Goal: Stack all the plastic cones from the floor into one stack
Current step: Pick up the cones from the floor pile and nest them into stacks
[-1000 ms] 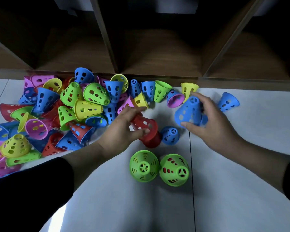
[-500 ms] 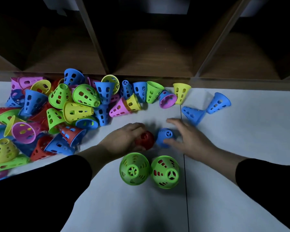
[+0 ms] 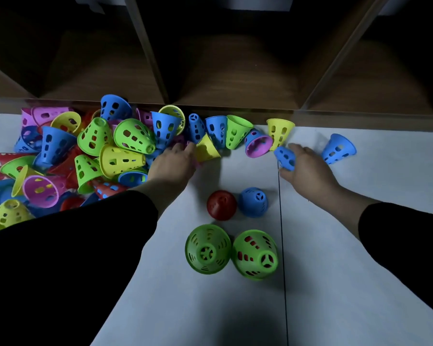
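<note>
Head view: L hand (image 3: 173, 163) reaches to 12 o'clock at the edge of the cone pile (image 3: 85, 156), fingertips on a yellow cone (image 3: 206, 151) lying on its side; fingers curl a little but whether they grip it can't be told, a bit of pink shows under the hand. R hand (image 3: 308, 168) at 1 o'clock, fingers curled round a blue cone (image 3: 285, 158) tipped on its side, grip closed on it. Another blue cone (image 3: 338, 149) lies just beside the R hand at 2 o'clock, apart from it. Pile fills 9–11 o'clock on the floor (image 3: 360, 270), w/ a row of cones along the shelf (image 3: 235, 71) base up to a yellow cone standing wide end up (image 3: 280, 132). Centre: red cone (image 3: 221, 204) and blue one (image 3: 253, 202) upright, side by side, near touching. At 6 o'clock of those, two green cones (image 3: 207, 248) and (image 3: 255, 254) touching; the R one shows red through its holes, so a short stack. Black sleeves (image 3: 60, 258) on both arms.
</note>
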A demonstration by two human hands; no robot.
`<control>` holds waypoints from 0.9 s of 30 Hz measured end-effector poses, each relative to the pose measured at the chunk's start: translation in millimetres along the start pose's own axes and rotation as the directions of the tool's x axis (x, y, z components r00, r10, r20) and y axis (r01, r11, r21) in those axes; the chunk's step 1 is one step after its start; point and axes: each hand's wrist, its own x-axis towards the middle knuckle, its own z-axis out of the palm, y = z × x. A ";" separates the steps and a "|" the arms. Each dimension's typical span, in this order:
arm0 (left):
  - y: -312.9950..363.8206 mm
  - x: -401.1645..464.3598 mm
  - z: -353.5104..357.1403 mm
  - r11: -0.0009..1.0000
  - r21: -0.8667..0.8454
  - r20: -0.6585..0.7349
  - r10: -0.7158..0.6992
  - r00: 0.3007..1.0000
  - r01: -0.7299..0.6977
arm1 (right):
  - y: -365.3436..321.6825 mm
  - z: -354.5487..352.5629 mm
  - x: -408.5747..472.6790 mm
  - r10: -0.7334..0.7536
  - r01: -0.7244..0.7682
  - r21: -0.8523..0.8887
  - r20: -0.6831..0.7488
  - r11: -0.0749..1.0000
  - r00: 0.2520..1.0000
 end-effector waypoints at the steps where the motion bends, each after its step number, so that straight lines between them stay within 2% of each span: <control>1: -2.6 -4.1 -0.2 0.999 -0.033 -0.019 0.018 1.000 -0.018 | -4.1 -4.0 -2.1 0.003 0.004 0.146 -0.049 0.989 0.999; 4: -15.4 -22.6 -5.2 0.973 -0.174 -0.185 0.117 0.976 -0.149 | -21.9 -19.4 -22.6 -0.027 0.081 0.553 -0.106 0.829 0.994; 7: -28.6 -45.8 -20.8 0.916 -0.247 -0.270 0.249 0.930 -0.317 | -35.9 -26.8 -56.8 -0.139 0.149 0.697 -0.071 0.701 0.988; 10: -31.5 -59.1 -38.1 0.858 -0.364 -0.183 0.315 0.931 -0.362 | -41.6 -21.6 -82.9 -0.242 0.185 0.657 -0.004 0.731 0.970; 13: -24.1 -57.7 -51.0 0.859 -0.426 0.034 0.330 0.943 -0.285 | -43.7 -14.3 -91.3 -0.239 0.165 0.608 0.042 0.777 0.970; 17: -1.6 -52.6 -55.1 0.865 -0.291 0.206 0.475 0.856 -0.410 | -42.2 2.5 -91.9 -0.271 0.198 0.440 0.108 0.876 0.957; 20: 19.6 -46.1 -46.5 0.860 -0.183 0.309 0.510 0.802 -0.476 | -40.1 13.7 -89.1 -0.252 0.171 0.363 0.190 0.916 0.949; 22: 32.3 -42.8 -36.3 0.837 -0.151 0.324 0.545 0.773 -0.527 | -37.8 16.8 -89.1 -0.251 0.160 0.382 0.202 0.910 0.947; 24: 40.0 -40.9 -26.2 0.825 -0.170 0.322 0.563 0.761 -0.539 | -34.2 15.6 -89.7 -0.252 0.176 0.420 0.131 0.890 0.959; 27: 43.5 -36.0 -19.0 0.826 -0.231 0.238 0.560 0.793 -0.514 | -22.2 8.9 -79.3 -0.242 0.222 0.407 -0.003 0.886 0.970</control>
